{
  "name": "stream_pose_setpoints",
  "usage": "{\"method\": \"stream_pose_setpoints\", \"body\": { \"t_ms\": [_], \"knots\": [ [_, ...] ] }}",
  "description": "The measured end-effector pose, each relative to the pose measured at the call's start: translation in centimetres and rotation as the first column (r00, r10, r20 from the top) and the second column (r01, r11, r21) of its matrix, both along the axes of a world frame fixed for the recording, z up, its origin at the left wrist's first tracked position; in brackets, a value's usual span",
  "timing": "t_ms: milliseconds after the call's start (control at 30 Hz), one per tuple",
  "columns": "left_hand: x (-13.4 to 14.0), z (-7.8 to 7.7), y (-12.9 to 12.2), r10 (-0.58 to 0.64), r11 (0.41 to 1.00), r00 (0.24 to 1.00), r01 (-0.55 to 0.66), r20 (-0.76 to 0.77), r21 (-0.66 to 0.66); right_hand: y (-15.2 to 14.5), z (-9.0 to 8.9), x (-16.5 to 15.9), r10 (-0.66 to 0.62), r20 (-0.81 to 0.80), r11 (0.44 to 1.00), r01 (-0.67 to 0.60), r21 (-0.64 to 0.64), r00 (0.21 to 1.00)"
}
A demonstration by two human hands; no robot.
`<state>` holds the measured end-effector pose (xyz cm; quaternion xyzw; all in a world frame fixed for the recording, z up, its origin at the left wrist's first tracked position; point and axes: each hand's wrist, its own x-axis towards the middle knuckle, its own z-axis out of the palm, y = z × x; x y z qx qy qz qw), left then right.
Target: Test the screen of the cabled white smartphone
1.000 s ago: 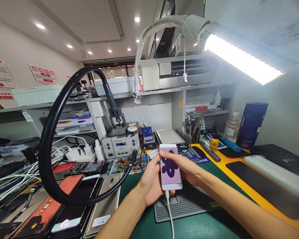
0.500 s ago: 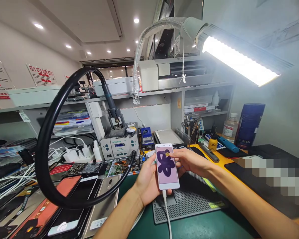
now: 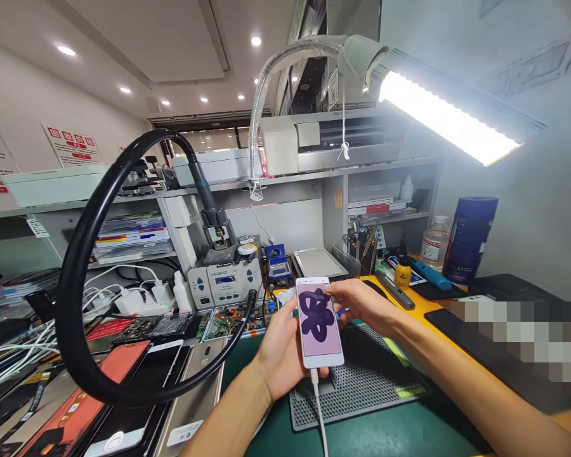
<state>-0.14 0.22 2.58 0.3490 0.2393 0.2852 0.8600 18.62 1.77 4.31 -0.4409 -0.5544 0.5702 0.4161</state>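
A white smartphone (image 3: 323, 360) is held upright in my left hand (image 3: 282, 352), its thumb along the left edge and the other fingers behind. Thick dark purple looping strokes cover part of its pink screen (image 3: 330, 346). A white charging cable (image 3: 318, 398) is plugged into the bottom end. At the screen's upper right edge is the tip of a stretched finger of my right hand (image 3: 361, 304); I cannot tell if it touches the glass. The right hand's other fingers are bent and partly hidden, with nothing seen in them.
Under the hands lies a grey perforated mat (image 3: 356, 374) on a green surface (image 3: 361, 438). A black hose (image 3: 71, 266) loops up at the left beside a soldering station (image 3: 226, 279). Several phones (image 3: 190, 393) lie front left. A bright lamp (image 3: 447, 117) hangs over the right side.
My right fingertip has moved from the upper screen to its right edge, and the yellowish mark under it is gone. The purple strokes look a little different. The view has shifted slightly.
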Motion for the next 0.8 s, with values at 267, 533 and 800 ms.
{"method": "stream_pose_setpoints", "body": {
  "t_ms": [267,533,800],
  "knots": [
    [0.2,-0.2,-0.2,0.002,1.000,1.000,-0.001,-0.028,0.004,-0.4,-0.1,-0.8,-0.114,0.055,0.992,0.111,0.052,0.992],
    [0.6,-0.8,-0.3,0.012,0.999,0.999,-0.014,-0.045,-0.049,-0.2,-1.0,-2.3,-0.234,0.100,0.967,0.221,0.131,0.967],
    [0.7,-0.7,-0.2,0.007,0.999,0.999,-0.010,-0.050,-0.049,-0.4,-1.0,-3.1,-0.349,0.124,0.929,0.325,0.174,0.929]
  ]
}}
